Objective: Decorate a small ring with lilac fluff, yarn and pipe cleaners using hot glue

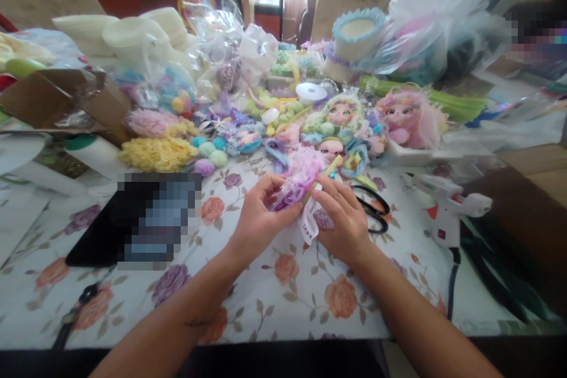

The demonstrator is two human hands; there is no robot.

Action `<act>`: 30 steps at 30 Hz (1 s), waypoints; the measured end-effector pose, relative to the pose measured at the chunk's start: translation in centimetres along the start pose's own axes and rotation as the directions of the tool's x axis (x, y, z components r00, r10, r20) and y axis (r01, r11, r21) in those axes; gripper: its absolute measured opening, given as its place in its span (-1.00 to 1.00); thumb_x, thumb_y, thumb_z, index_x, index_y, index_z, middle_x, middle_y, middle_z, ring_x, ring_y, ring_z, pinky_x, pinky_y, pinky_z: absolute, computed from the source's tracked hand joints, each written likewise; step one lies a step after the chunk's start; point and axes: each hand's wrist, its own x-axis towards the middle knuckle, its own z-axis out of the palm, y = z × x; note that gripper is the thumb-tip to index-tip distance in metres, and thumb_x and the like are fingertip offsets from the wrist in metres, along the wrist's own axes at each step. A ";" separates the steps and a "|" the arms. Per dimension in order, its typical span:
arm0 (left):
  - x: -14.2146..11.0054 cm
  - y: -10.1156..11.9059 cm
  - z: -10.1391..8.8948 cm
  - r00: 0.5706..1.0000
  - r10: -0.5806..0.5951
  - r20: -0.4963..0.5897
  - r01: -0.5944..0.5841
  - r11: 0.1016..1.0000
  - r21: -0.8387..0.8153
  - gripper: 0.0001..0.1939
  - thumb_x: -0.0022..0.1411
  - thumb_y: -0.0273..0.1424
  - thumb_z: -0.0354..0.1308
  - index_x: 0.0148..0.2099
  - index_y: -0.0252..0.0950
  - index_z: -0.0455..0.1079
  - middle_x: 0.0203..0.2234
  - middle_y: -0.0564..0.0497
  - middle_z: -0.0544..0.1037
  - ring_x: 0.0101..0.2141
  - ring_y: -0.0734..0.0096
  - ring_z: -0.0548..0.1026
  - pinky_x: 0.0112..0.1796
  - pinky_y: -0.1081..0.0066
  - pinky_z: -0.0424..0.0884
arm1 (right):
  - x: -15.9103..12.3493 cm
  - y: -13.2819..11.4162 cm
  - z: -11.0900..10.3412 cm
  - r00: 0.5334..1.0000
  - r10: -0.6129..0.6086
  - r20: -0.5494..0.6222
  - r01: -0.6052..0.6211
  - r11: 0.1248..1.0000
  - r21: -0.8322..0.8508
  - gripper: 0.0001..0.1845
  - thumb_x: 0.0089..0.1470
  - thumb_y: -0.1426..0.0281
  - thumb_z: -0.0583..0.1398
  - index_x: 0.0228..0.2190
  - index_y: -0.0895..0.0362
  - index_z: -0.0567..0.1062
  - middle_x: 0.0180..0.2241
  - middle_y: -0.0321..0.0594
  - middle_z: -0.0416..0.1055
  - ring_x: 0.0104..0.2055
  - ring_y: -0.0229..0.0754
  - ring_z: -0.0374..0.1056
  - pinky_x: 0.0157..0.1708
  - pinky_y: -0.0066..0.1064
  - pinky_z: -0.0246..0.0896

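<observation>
One fluffy pink-and-purple bundle (305,166) sits at the centre of my frame, clamped in the left hand's (259,212) fingers. I see the right hand (343,215) with its fingers closed on a yellow strip (333,165), perhaps ribbon; blur hides its type. Black-handled scissors (384,229) lie right of centre, a white glue gun (447,212) farther right.

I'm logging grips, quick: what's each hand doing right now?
Left hand: closed, holding the fluffy pink-and-purple bundle.
Right hand: closed on the bundle's other side; whether it also pinches the yellow strip cannot be told.
</observation>
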 end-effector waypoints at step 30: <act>0.0 0.0 -0.1 0.997 -0.076 -0.035 0.076 0.997 -0.001 -0.69 0.07 -0.23 0.39 -0.32 -0.27 0.34 -0.44 0.11 0.40 -0.44 0.53 0.34 -0.42 0.48 0.27 | -0.1 -0.8 0.0 0.998 -0.036 0.044 0.041 0.992 -0.120 -0.62 0.12 0.51 0.22 -0.01 0.11 0.37 -0.01 0.13 0.53 0.05 0.10 0.46 -0.05 -0.08 0.44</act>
